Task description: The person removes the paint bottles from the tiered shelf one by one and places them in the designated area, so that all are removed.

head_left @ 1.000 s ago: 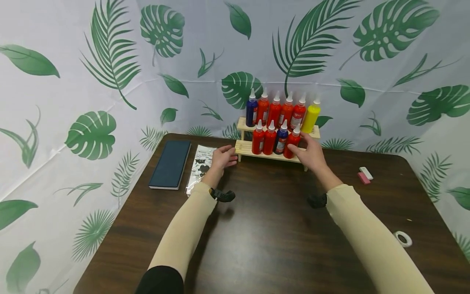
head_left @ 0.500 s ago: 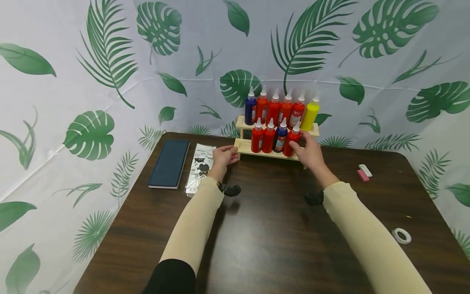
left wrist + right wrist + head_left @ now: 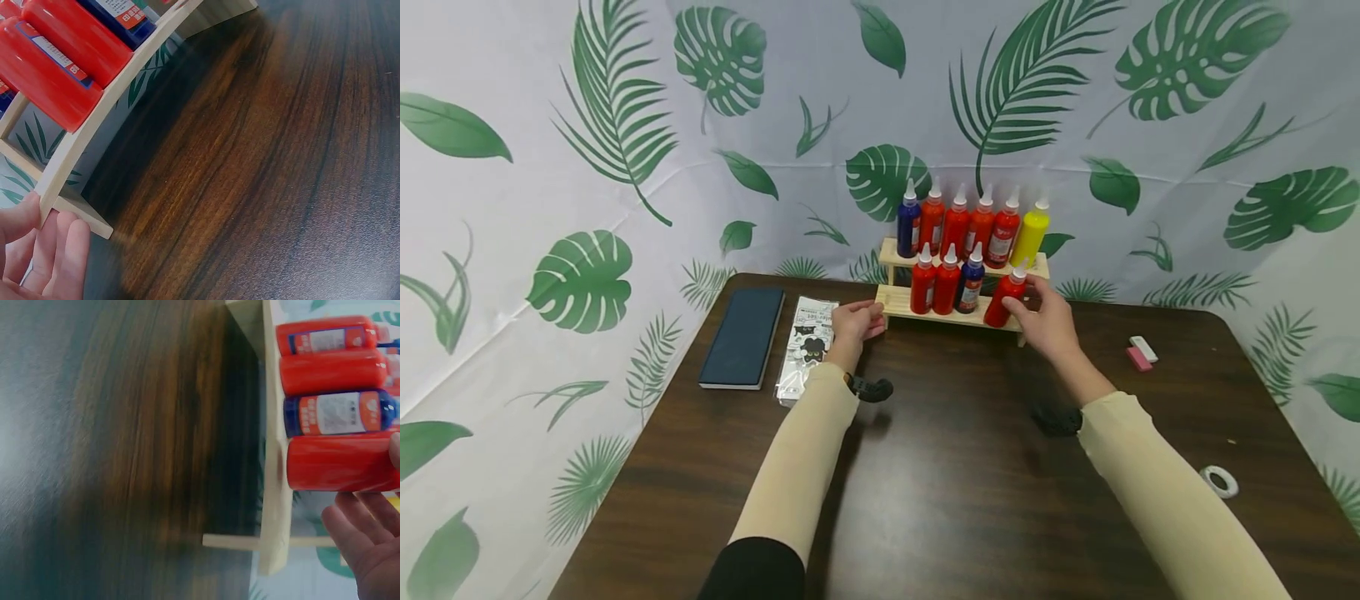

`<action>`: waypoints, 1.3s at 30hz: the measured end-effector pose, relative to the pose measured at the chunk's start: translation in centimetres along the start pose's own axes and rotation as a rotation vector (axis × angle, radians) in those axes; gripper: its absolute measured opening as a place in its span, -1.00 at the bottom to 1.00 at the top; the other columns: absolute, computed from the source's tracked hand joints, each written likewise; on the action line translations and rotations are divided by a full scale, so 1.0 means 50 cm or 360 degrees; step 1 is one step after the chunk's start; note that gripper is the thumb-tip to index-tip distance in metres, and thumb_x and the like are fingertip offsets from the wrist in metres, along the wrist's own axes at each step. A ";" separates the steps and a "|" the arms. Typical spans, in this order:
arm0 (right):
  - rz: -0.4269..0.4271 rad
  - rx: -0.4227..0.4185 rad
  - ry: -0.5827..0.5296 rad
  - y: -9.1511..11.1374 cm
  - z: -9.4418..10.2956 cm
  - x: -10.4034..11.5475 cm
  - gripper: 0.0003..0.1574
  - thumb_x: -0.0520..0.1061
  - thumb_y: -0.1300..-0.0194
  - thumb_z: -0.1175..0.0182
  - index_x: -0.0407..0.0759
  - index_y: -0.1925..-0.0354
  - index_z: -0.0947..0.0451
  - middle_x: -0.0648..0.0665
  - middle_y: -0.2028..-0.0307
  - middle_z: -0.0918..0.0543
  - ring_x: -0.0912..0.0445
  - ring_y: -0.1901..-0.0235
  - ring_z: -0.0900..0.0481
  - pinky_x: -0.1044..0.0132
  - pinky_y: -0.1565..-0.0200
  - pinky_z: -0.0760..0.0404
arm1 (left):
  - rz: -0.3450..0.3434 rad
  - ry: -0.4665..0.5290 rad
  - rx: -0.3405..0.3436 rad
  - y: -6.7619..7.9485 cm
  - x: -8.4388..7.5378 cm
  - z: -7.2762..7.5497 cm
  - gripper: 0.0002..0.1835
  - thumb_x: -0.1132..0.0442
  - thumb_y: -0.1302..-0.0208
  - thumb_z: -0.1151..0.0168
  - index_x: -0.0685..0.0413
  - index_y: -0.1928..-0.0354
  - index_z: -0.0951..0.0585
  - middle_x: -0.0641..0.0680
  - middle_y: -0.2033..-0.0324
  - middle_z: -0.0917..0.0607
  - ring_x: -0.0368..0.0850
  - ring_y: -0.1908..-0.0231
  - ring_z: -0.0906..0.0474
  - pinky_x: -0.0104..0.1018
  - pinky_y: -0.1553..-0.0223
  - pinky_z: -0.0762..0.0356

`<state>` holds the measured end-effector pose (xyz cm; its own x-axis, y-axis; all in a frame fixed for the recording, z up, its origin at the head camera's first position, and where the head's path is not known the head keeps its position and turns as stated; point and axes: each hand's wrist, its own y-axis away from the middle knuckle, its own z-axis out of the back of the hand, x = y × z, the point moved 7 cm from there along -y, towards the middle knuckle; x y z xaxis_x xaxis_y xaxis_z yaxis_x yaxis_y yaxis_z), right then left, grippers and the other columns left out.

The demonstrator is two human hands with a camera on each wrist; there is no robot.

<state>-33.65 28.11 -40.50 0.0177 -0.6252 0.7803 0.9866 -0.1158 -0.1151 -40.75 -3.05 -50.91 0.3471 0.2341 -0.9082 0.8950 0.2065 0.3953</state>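
A two-tier wooden rack (image 3: 895, 302) stands at the back of the table, bearing squeeze bottles with white nozzle caps. My left hand (image 3: 858, 322) pinches the left end of its lower shelf, thumb against the edge and fingers beneath in the left wrist view. With thumb and fingers, my right hand (image 3: 1051, 321) grips a red paint bottle (image 3: 1005, 300) at the lower shelf's right end; it leans to the right. Beside it on that shelf are a blue bottle (image 3: 970, 287) and two red ones (image 3: 946, 287). Above stand a blue bottle (image 3: 908, 229), several red bottles and a yellow bottle (image 3: 1031, 237).
Left of the rack lie a dark blue notebook (image 3: 742, 337) and a printed clear packet (image 3: 806, 350). To the right are a pink-and-white eraser-like block (image 3: 1141, 354) and a white tape roll (image 3: 1219, 482). A leaf-print cloth (image 3: 805, 75) hangs behind the dark table (image 3: 925, 483).
The red bottle in my right hand has shifted right, away from the blue one, and tilted. My left hand moved slightly onto the shelf end and stays there.
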 end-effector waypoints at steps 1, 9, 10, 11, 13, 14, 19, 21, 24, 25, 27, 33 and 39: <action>0.0002 -0.0013 -0.0005 0.007 0.007 -0.004 -0.23 0.11 -0.35 -0.15 -0.18 -0.37 -0.19 -0.34 -0.21 -0.42 -0.24 -0.15 -0.43 -0.13 -0.17 -0.47 | 0.0016 0.0000 -0.0004 -0.001 0.001 0.002 -0.80 0.38 -0.14 -0.36 0.23 0.16 -0.69 0.21 0.35 -0.74 -0.14 0.52 -0.67 -0.30 0.41 -0.71; 0.0033 -0.0119 0.0073 0.083 0.074 -0.073 -0.28 0.10 -0.35 -0.16 -0.28 -0.29 -0.28 -0.40 -0.11 -0.50 -0.29 -0.01 -0.52 -0.19 -0.02 -0.55 | -0.0014 -0.0024 0.0024 0.006 -0.006 0.003 -0.75 0.39 -0.14 -0.35 0.28 0.11 -0.67 0.31 0.25 -0.72 -0.10 0.50 -0.66 -0.30 0.42 -0.71; 0.0036 -0.0120 0.0099 0.092 0.080 -0.088 -0.28 0.09 -0.35 -0.16 -0.30 -0.28 -0.28 -0.42 -0.10 -0.50 -0.31 0.00 -0.53 -0.20 0.00 -0.55 | -0.0015 -0.0023 0.0017 0.007 -0.006 0.002 -0.76 0.39 -0.14 -0.35 0.29 0.12 -0.67 0.30 0.29 -0.73 -0.10 0.51 -0.66 -0.30 0.44 -0.71; 0.0037 -0.0128 0.0119 0.099 0.086 -0.102 -0.28 0.08 -0.34 -0.17 -0.32 -0.28 -0.29 -0.44 -0.09 -0.50 -0.32 0.01 -0.53 -0.21 0.02 -0.56 | -0.0021 -0.0026 0.0005 0.007 -0.005 0.002 -0.77 0.40 -0.13 -0.36 0.29 0.14 -0.67 0.27 0.33 -0.73 -0.09 0.50 -0.66 -0.30 0.44 -0.71; 0.0036 -0.0141 0.0159 0.113 0.093 -0.124 -0.29 0.05 -0.33 -0.19 -0.35 -0.26 -0.30 -0.47 -0.08 -0.50 -0.34 0.03 -0.55 -0.20 0.05 -0.57 | -0.0023 -0.0019 0.0000 0.006 -0.006 0.002 -0.78 0.40 -0.13 -0.36 0.28 0.15 -0.68 0.24 0.37 -0.73 -0.09 0.51 -0.67 -0.29 0.44 -0.71; 0.0039 -0.0149 0.0170 0.118 0.095 -0.133 -0.30 0.04 -0.33 -0.20 -0.37 -0.25 -0.30 -0.48 -0.08 -0.51 -0.34 0.05 -0.55 -0.19 0.07 -0.57 | -0.0022 -0.0014 0.0001 0.005 -0.005 0.001 -0.78 0.40 -0.12 -0.37 0.27 0.16 -0.68 0.24 0.38 -0.73 -0.09 0.51 -0.67 -0.29 0.44 -0.71; 0.0050 -0.0170 0.0191 0.129 0.093 -0.157 -0.32 -0.02 -0.32 -0.23 -0.39 -0.23 -0.32 -0.49 -0.07 -0.51 -0.34 0.07 -0.57 -0.19 0.08 -0.57 | -0.0004 -0.0014 -0.0004 0.000 -0.003 0.001 -0.78 0.40 -0.12 -0.37 0.26 0.15 -0.68 0.25 0.34 -0.74 -0.12 0.52 -0.66 -0.31 0.47 -0.70; 0.0055 -0.0172 0.0189 0.129 0.088 -0.161 -0.33 -0.03 -0.32 -0.23 -0.38 -0.23 -0.31 -0.49 -0.07 -0.51 -0.35 0.07 -0.57 -0.21 0.06 -0.55 | 0.0002 -0.0022 -0.0013 0.000 -0.002 0.001 -0.78 0.40 -0.13 -0.36 0.25 0.15 -0.68 0.25 0.34 -0.74 -0.11 0.52 -0.66 -0.32 0.49 -0.70; 0.0059 -0.0182 0.0202 0.127 0.082 -0.166 -0.34 -0.05 -0.31 -0.24 -0.38 -0.23 -0.31 -0.49 -0.07 -0.51 -0.36 0.06 -0.56 -0.22 0.05 -0.55 | -0.0001 -0.0034 -0.0015 0.001 -0.001 0.002 -0.78 0.39 -0.13 -0.36 0.25 0.14 -0.68 0.26 0.33 -0.73 -0.09 0.49 -0.68 -0.33 0.50 -0.69; 0.0060 -0.0188 0.0206 0.128 0.081 -0.168 -0.34 -0.05 -0.31 -0.24 -0.38 -0.22 -0.31 -0.49 -0.07 -0.51 -0.36 0.06 -0.56 -0.22 0.05 -0.55 | -0.0006 -0.0039 -0.0009 0.003 -0.001 0.001 -0.77 0.39 -0.14 -0.36 0.26 0.14 -0.68 0.27 0.32 -0.73 -0.07 0.48 -0.68 -0.33 0.49 -0.69; 0.0058 -0.0196 0.0208 0.129 0.080 -0.171 -0.34 -0.06 -0.31 -0.24 -0.38 -0.22 -0.31 -0.50 -0.07 -0.50 -0.36 0.07 -0.56 -0.22 0.05 -0.55 | -0.0018 -0.0043 0.0004 0.005 0.000 -0.001 -0.77 0.38 -0.14 -0.36 0.27 0.13 -0.67 0.30 0.28 -0.73 -0.06 0.46 -0.68 -0.33 0.48 -0.70; 0.0050 -0.0115 0.0196 0.132 0.079 -0.176 -0.26 -0.03 -0.31 -0.23 -0.40 -0.28 -0.24 -0.53 -0.13 -0.44 -0.39 0.01 -0.52 -0.24 0.03 -0.54 | -0.0040 -0.0049 0.0014 0.007 0.000 -0.001 -0.75 0.39 -0.14 -0.35 0.29 0.12 -0.67 0.36 0.23 -0.70 -0.12 0.55 -0.65 -0.32 0.48 -0.70; 0.0041 -0.0011 0.0265 0.135 0.098 -0.140 -0.10 0.07 -0.32 -0.21 -0.34 -0.39 -0.08 -0.51 -0.19 -0.38 -0.38 -0.09 -0.44 -0.29 -0.02 -0.49 | -0.0023 -0.0062 -0.0004 -0.001 0.001 -0.001 -0.75 0.38 -0.13 -0.36 0.28 0.12 -0.67 0.32 0.27 -0.72 -0.15 0.57 -0.63 -0.35 0.54 -0.68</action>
<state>-26.30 35.47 -43.74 0.0152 -0.7472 0.6644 0.9850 -0.1029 -0.1382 -40.78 -2.99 -50.98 0.3448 0.1942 -0.9183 0.8992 0.2122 0.3826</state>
